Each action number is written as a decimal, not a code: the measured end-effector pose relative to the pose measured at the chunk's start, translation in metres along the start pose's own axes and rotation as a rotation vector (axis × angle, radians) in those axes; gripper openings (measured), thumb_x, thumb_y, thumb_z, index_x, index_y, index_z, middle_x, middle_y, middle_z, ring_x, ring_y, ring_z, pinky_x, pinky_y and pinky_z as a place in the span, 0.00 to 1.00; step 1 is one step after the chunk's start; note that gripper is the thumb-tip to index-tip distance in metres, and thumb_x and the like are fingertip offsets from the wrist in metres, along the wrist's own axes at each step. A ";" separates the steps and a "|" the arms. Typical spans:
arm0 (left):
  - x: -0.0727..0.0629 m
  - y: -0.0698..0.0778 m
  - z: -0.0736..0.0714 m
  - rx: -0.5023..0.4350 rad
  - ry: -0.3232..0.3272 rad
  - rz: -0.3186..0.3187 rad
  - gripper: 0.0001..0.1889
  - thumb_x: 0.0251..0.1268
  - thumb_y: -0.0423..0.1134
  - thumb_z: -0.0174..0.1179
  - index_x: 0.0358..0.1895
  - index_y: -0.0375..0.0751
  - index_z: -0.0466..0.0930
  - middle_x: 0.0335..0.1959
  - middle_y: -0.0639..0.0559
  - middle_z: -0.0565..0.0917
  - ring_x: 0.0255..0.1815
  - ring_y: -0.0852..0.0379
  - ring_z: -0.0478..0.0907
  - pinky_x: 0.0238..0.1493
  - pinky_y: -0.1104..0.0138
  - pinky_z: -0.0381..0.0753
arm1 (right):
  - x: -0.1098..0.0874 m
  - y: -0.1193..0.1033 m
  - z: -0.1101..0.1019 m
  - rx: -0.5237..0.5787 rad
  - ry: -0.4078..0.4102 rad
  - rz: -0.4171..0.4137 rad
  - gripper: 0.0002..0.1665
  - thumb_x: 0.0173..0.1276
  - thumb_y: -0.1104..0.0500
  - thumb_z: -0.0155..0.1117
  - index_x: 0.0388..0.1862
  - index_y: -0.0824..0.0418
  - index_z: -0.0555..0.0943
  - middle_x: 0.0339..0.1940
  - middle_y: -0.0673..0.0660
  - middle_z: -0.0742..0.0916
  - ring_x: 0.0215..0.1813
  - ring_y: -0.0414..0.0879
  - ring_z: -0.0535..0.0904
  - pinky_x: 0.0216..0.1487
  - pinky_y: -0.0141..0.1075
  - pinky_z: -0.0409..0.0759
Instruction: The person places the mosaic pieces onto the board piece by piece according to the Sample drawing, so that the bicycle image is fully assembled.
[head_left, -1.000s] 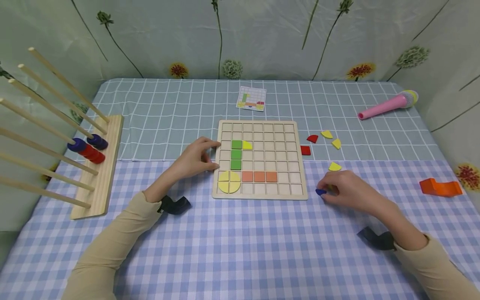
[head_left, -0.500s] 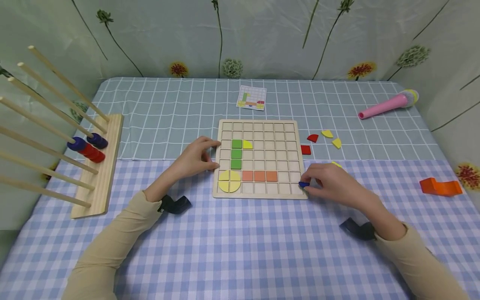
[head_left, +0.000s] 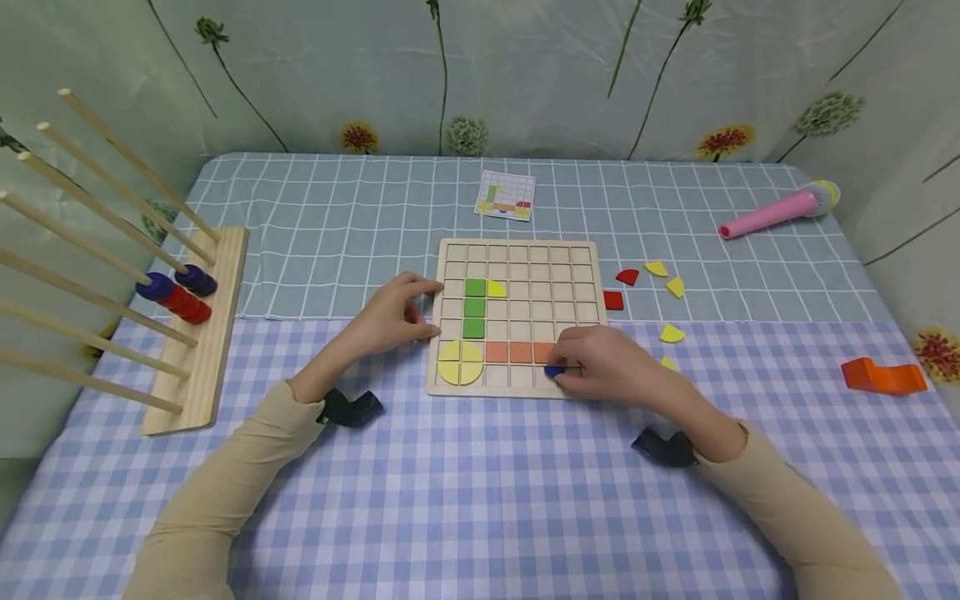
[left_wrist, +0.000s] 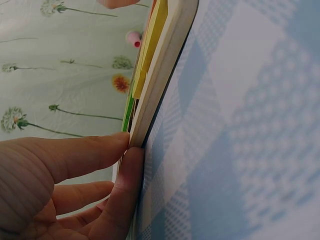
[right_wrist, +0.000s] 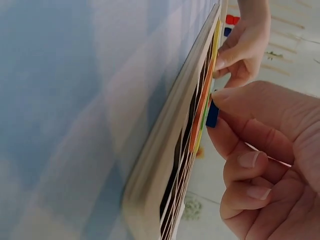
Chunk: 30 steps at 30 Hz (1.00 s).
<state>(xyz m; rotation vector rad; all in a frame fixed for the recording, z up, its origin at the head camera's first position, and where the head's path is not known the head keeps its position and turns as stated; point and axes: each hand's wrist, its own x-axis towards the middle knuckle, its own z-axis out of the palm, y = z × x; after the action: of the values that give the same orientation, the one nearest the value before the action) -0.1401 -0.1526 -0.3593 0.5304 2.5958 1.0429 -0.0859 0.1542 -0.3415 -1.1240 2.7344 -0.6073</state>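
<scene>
In the head view, the grid board point(head_left: 540, 275) is lying on the counter point(head_left: 450, 500), and the left hand point(head_left: 390, 315) is touching its left edge with thumb and forefinger spread. The right hand point(head_left: 611, 362) is pinching a blue piece point(head_left: 553, 372) over the board's near right part, just below the last of three orange squares point(head_left: 520, 353). Three green squares point(head_left: 474, 307), a yellow quarter point(head_left: 496, 289) and a yellow circle point(head_left: 453, 372) are filling cells on the board's left side. Two red pieces point(head_left: 613, 300) and loose yellow pieces point(head_left: 672, 333) are lying right of the board, while a printed card point(head_left: 506, 190) is lying beyond it. In the left wrist view, the left hand is touching the board's side. In the right wrist view, thumb and forefinger are holding the blue piece close to the board; whether the two are touching, I cannot tell.
</scene>
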 end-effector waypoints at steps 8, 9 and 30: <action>0.000 -0.001 0.000 0.003 -0.002 -0.013 0.34 0.53 0.34 0.67 0.66 0.35 0.66 0.57 0.41 0.71 0.29 0.57 0.76 0.30 0.71 0.73 | 0.015 -0.012 0.004 -0.020 0.004 -0.022 0.04 0.54 0.63 0.66 0.29 0.57 0.85 0.25 0.48 0.82 0.27 0.36 0.70 0.32 0.28 0.71; 0.000 -0.001 0.000 0.002 -0.001 -0.013 0.34 0.53 0.34 0.67 0.66 0.35 0.66 0.57 0.42 0.70 0.29 0.57 0.76 0.30 0.70 0.73 | 0.017 -0.013 0.004 -0.021 0.001 -0.021 0.04 0.54 0.63 0.66 0.29 0.57 0.85 0.25 0.48 0.82 0.27 0.36 0.70 0.31 0.28 0.71; 0.001 0.001 0.000 -0.002 0.001 -0.019 0.34 0.53 0.34 0.67 0.66 0.35 0.66 0.57 0.42 0.70 0.29 0.58 0.76 0.29 0.71 0.73 | 0.027 -0.019 0.014 -0.046 0.023 -0.058 0.04 0.54 0.64 0.66 0.28 0.56 0.85 0.26 0.48 0.83 0.27 0.36 0.74 0.30 0.28 0.74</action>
<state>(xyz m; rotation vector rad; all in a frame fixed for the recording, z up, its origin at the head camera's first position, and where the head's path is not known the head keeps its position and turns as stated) -0.1405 -0.1513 -0.3589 0.5044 2.5959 1.0396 -0.0893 0.1180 -0.3457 -1.2181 2.7570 -0.5705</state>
